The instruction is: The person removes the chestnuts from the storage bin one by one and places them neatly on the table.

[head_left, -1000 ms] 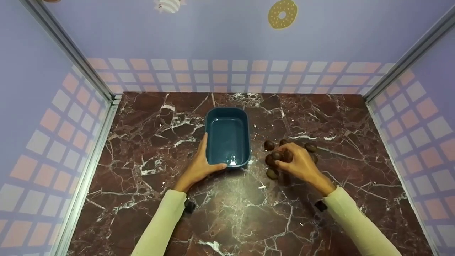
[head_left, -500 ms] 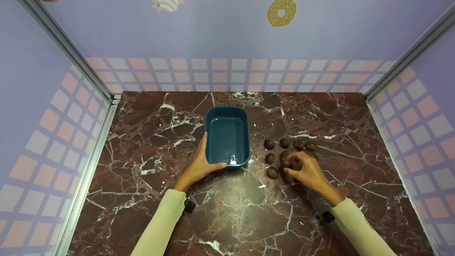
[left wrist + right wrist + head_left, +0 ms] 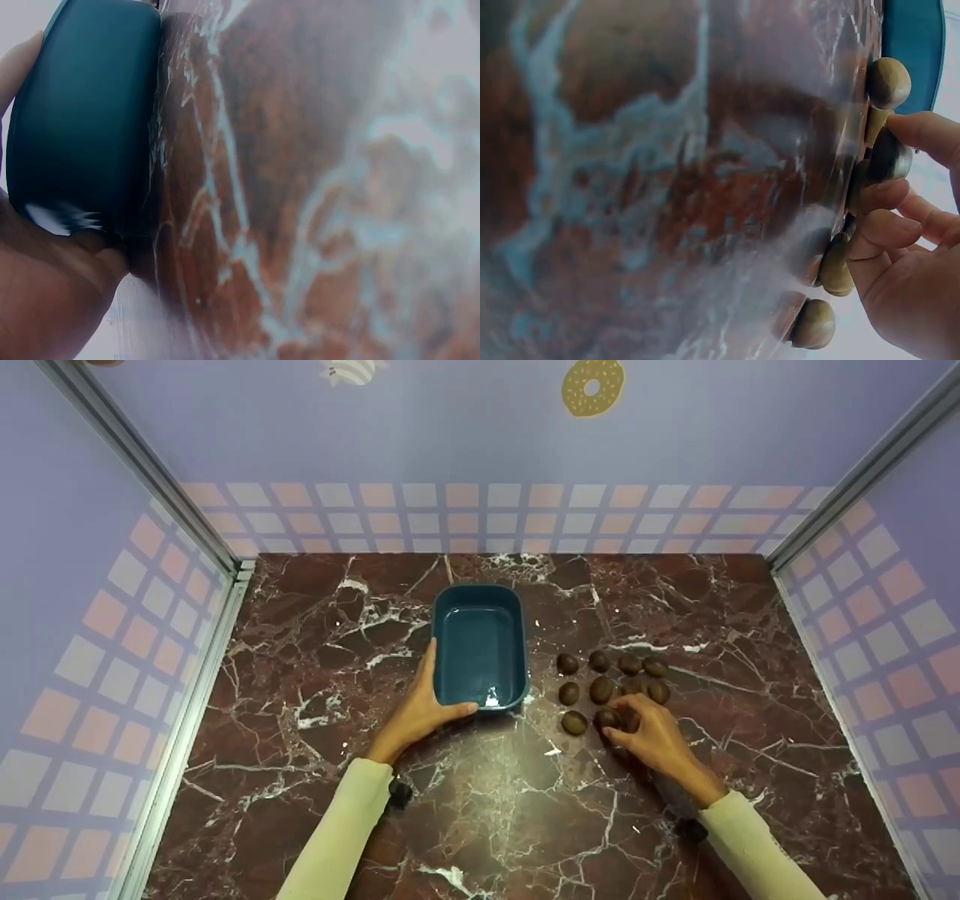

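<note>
My left hand rests against the near left corner of a deep teal rectangular dish. Its fingers lie straight along the left wall and its thumb stretches along the front rim. In the left wrist view the thumb presses on the dish's end. Between thumb and index finger, my right hand pinches a small brown egg-shaped fruit, dark-sided in the right wrist view, close over the table. Several like fruits lie in loose rows around it; an olive-toned one is just left of it. The fingers partly hide another.
The dark red marble-patterned tabletop stretches around the dish and fruits. Purple panels with pink and white squares close off the back and both sides. Metal posts stand at the corners.
The right hand has drawn right and toward the person, spreading clustered fruits into rows, and now holds one lower, by the front row. The left hand and dish have stayed put.
</note>
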Available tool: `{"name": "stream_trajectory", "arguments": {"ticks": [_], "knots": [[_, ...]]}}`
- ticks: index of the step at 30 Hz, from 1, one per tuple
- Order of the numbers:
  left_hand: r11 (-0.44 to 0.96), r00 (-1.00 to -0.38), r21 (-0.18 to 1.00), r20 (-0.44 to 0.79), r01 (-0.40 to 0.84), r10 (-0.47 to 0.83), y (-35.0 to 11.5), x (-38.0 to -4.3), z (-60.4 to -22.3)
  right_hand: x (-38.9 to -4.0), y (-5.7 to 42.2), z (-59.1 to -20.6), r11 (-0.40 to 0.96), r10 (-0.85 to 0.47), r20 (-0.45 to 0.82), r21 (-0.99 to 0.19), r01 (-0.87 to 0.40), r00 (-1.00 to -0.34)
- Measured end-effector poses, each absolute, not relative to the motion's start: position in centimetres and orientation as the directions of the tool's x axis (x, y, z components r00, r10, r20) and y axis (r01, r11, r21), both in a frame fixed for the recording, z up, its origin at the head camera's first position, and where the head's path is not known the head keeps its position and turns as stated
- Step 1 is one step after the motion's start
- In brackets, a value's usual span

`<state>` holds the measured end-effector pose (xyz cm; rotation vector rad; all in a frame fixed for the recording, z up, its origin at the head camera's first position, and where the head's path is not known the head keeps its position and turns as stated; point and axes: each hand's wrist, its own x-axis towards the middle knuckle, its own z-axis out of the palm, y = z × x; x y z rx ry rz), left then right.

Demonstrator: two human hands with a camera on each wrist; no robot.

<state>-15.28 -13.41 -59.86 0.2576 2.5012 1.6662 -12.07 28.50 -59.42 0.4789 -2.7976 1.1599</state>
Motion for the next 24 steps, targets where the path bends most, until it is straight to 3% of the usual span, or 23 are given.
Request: {"name": "stream_trajectory", "arguments": {"ticks": [11, 18, 24], "knots": [[0.367, -0.977, 0.927, -0.009, 0.073, 0.215, -13.3, -15.7, -60.1, -12.2, 28.8, -59.9, 0.697, -0.251, 0.136, -0.662, -0.276, -0.958], [0.365, -0.972, 0.928, -0.01, 0.077, 0.233, -14.1, -15.7, -60.1, -13.0, 29.3, -59.4, 0.666, -0.246, 0.191, -0.679, -0.309, -0.95], [0.473, -0.973, 0.871, 0.027, 0.135, 0.228, -15.8, -15.7, -58.6, -13.9, 30.9, -57.8, 0.628, -0.257, 0.22, -0.702, -0.336, -0.941]]}}
